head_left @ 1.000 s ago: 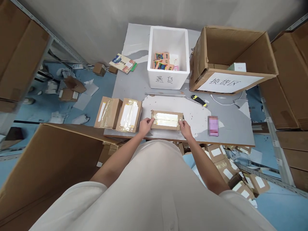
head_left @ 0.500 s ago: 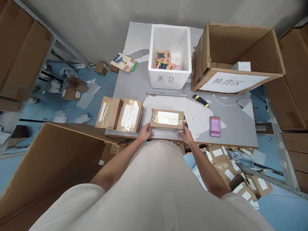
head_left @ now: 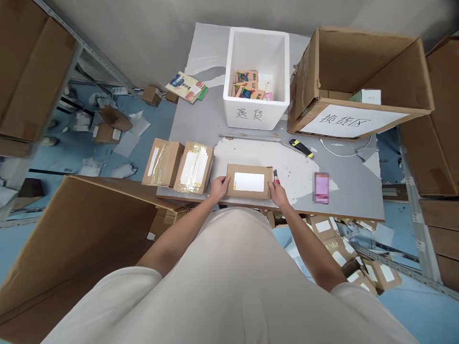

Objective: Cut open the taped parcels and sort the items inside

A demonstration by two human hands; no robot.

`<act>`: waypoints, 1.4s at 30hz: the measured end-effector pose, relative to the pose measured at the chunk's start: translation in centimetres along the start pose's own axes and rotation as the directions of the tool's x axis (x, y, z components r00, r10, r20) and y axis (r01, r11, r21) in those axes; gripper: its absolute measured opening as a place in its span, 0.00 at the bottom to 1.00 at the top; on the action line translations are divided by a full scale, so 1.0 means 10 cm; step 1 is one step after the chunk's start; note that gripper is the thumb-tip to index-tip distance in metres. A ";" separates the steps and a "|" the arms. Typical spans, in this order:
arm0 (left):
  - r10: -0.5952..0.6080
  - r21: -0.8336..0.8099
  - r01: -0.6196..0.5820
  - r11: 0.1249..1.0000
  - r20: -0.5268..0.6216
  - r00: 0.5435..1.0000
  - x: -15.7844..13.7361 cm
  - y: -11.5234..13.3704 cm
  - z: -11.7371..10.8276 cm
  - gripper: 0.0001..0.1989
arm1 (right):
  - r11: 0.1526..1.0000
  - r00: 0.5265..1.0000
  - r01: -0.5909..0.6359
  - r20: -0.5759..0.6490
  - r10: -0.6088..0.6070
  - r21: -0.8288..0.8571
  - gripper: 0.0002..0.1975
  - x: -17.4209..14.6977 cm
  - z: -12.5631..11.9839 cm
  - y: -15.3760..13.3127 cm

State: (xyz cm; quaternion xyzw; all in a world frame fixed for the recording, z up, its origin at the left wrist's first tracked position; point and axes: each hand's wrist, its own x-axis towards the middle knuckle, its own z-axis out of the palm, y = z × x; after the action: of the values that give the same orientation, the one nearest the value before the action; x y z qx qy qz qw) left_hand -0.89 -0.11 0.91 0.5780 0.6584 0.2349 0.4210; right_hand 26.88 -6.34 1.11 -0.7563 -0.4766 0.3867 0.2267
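Note:
A small cardboard box (head_left: 250,193) with a white label (head_left: 248,182) and a yellow mark lies near the table's front edge. My left hand (head_left: 219,188) grips its left end, fingers closed with the thumb on top. At the right end, my right hand (head_left: 278,193) is closed on the box in the same way. A red-handled cutter (head_left: 276,177) with a dark blade pokes out just beyond the right fingers; I cannot tell whether it is held or lies on the table. Two taped cardboard boxes, one at the far left (head_left: 163,162) and one beside it (head_left: 194,167), stand left of my left hand.
On the grey table (head_left: 351,191) are a white foam box (head_left: 256,114) with colourful packets, a large open carton (head_left: 358,122), a black-and-yellow cutter (head_left: 301,148), a blurred pink item (head_left: 322,188) and booklets (head_left: 185,87). A big carton (head_left: 79,248) stands at left; parcels (head_left: 340,243) lie below right.
The box between my hands has been turned, so a broader face with an untaped-looking label now shows instead of the taped one. My hands have moved up slightly along its ends.

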 end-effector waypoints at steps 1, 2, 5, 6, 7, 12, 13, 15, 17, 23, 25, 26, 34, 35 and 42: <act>-0.005 0.001 0.005 1.000 0.002 1.000 0.03 0.00 0.02 0.19 | 1.000 1.000 -0.010 -0.004 0.010 0.002 0.23 0.01 0.02 0.00; -0.008 0.001 0.008 1.000 0.002 1.000 0.05 0.00 0.03 0.19 | 1.000 1.000 -0.018 -0.009 0.018 0.004 0.23 0.02 0.04 0.00; -0.018 -0.010 0.018 1.000 0.005 1.000 0.07 -0.03 0.04 0.19 | 0.999 0.999 -0.036 -0.024 0.036 0.031 0.25 0.03 0.10 0.03; -0.022 -0.019 0.022 1.000 0.008 1.000 0.07 -0.04 0.04 0.19 | 0.998 0.999 -0.040 -0.029 0.042 0.045 0.25 0.03 0.11 0.04; -0.029 -0.031 0.029 0.999 0.012 1.000 0.07 -0.05 0.05 0.20 | 0.997 0.998 -0.046 -0.032 0.048 0.061 0.26 0.02 0.11 0.05; -0.072 -0.125 0.077 0.989 0.038 0.997 0.03 -0.18 0.07 0.23 | 0.990 0.998 -0.064 -0.021 0.067 0.127 0.27 0.00 0.09 0.15; -0.082 -0.149 0.089 0.985 0.047 0.995 0.02 -0.23 0.07 0.24 | 0.988 0.998 -0.064 -0.014 0.067 0.140 0.27 -0.02 0.08 0.19; -0.100 -0.194 0.112 0.975 0.071 0.993 -0.03 -0.34 0.07 0.23 | 0.986 0.999 -0.051 0.001 0.052 0.161 0.26 -0.06 0.06 0.28; -0.107 -0.221 0.128 0.967 0.103 0.989 -0.11 -0.44 0.05 0.24 | 0.985 1.000 -0.023 0.020 0.020 0.171 0.25 -0.13 0.06 0.37; -0.044 -0.207 0.094 0.974 0.234 0.971 -0.34 -0.55 0.09 0.24 | 0.980 0.981 0.025 0.183 -0.062 0.198 0.39 -0.26 0.20 0.53; -0.031 -0.189 0.080 0.979 0.246 0.969 -0.36 -0.52 0.12 0.19 | 0.976 0.984 0.020 0.169 -0.058 0.218 0.37 -0.25 0.23 0.51; -0.031 -0.183 0.076 0.980 0.238 0.971 -0.35 -0.49 0.12 0.18 | 0.974 0.987 0.022 0.151 -0.057 0.224 0.35 -0.25 0.22 0.48; 0.040 -0.066 -0.038 0.997 0.033 0.999 -0.12 -0.01 -0.03 0.19 | 0.981 0.988 0.157 -0.019 -0.156 0.116 0.24 -0.19 -0.12 0.06; 0.044 -0.041 -0.043 0.998 0.007 0.999 -0.09 0.05 -0.03 0.19 | 0.982 0.987 0.158 -0.044 -0.155 0.098 0.25 -0.16 -0.15 0.00; -0.003 0.037 0.003 0.999 -0.007 1.000 -0.04 0.24 0.07 0.27 | 0.995 0.997 0.045 -0.063 -0.040 0.092 0.32 0.08 -0.19 -0.12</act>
State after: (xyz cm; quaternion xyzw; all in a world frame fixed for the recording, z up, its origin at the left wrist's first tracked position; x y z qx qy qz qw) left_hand 1.06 -0.11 2.53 0.5839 0.6647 0.2241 0.4086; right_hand 28.00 -5.02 2.81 -0.7459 -0.4669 0.3805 0.2843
